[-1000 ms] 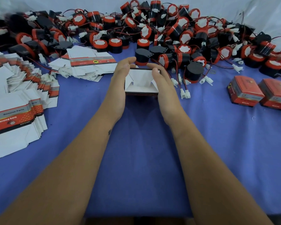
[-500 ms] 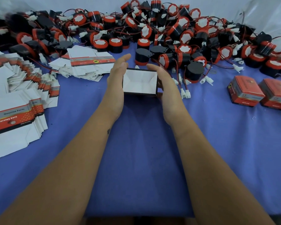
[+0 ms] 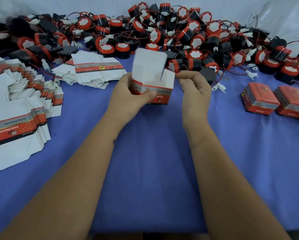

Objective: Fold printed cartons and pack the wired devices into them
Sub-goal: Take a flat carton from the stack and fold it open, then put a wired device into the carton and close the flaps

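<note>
An opened red-and-white printed carton [image 3: 152, 80] stands upright above the purple table [image 3: 154, 153], its white top flaps raised and blurred. My left hand [image 3: 129, 94] grips the carton's left side, thumb across the red front band. My right hand [image 3: 193, 87] is beside the carton's right edge with its fingers curled, and I cannot tell whether they touch the flap. A big heap of black-and-red wired devices [image 3: 162, 35] with white connectors lies behind the carton.
Stacks of flat carton blanks [image 3: 15, 110] fan out at the left, with another pile [image 3: 95, 70] left of the carton. Closed red cartons [image 3: 275, 101] stand at the right. A pale sheet backs the table.
The carton was lying with its open end toward me, held between both flat hands. It is now turned upright, my left hand gripping it and my right hand off its side with fingers curled.
</note>
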`<state>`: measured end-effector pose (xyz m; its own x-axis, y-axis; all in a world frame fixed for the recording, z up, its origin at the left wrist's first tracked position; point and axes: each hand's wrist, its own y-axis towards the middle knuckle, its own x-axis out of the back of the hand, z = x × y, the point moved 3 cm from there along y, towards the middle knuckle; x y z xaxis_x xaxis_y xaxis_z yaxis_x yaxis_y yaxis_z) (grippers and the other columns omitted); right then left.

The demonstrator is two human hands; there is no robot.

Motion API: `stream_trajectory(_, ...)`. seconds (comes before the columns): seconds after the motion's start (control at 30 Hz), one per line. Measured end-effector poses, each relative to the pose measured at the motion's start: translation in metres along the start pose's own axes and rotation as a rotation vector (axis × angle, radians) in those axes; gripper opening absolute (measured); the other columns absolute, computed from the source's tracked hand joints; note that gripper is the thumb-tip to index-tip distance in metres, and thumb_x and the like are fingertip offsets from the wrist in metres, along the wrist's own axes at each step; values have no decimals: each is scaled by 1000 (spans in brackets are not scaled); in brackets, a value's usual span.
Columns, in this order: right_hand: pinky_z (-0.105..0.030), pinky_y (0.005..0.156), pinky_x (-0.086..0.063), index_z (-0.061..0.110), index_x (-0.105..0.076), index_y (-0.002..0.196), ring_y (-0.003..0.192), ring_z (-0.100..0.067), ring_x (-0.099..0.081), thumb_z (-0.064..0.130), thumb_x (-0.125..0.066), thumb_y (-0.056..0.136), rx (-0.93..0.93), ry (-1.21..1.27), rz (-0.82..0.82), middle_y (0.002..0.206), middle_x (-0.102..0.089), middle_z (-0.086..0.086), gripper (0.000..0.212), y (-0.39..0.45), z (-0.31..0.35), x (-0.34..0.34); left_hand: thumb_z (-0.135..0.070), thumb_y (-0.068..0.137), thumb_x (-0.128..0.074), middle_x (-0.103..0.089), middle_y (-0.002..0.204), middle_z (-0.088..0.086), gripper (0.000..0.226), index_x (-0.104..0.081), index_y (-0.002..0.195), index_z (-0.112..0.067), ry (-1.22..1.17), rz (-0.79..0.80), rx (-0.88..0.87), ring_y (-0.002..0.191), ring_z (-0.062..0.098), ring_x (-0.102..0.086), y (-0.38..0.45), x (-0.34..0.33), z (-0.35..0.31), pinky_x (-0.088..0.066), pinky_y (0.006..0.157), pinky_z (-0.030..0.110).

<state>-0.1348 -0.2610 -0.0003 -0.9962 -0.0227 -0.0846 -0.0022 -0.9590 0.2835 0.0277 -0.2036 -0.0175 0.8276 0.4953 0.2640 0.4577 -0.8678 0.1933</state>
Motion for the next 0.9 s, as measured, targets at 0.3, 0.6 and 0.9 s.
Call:
stream_trajectory(0.3,-41,114,-17,23,-45,144,138,-28,-28,27,-42,96,34,-1149,289,154,-34,-2,48,11,-27,5,-23,69,-88,-55,111,-17,70,-45,124,-21,51,-137,-5,102,1,-56,3,7,7,-45,78,10)
stream_trajectory(0.6,-38,95,-22,23,-71,96,112,-22,-41,34,-55,94,244,-1251,149,109,-58,3,19,10,-22,-2,-38,67,-89,-59,114,-13,71,-44,120,-25,60,-226,20,103,5,-58,6,9,12,-46,76,16)
stream_trajectory(0.9,-30,74,-49,20,-60,74,74,-8,-55,22,-62,89,196,-696,254,71,-60,10,16,2,-15,-9,-34,70,-85,-59,107,-16,63,-42,116,-26,-58,-366,51,97,-1,-59,7,16,15,-46,69,12)
